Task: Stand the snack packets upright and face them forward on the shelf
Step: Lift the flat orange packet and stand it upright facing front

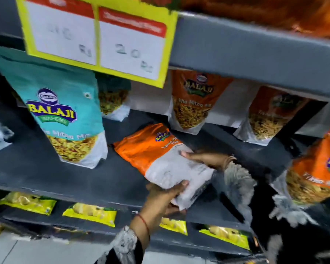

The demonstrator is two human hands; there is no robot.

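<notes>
- Head view: my left hand (166, 195) and right hand (206, 159) each have a grip on the white lower end of the flat orange packet (160, 157), ready to tip it upright.
- It lies mid-shelf (46, 172); the teal packet (65, 115) stands at nine o'clock, orange ones at one.
</notes>
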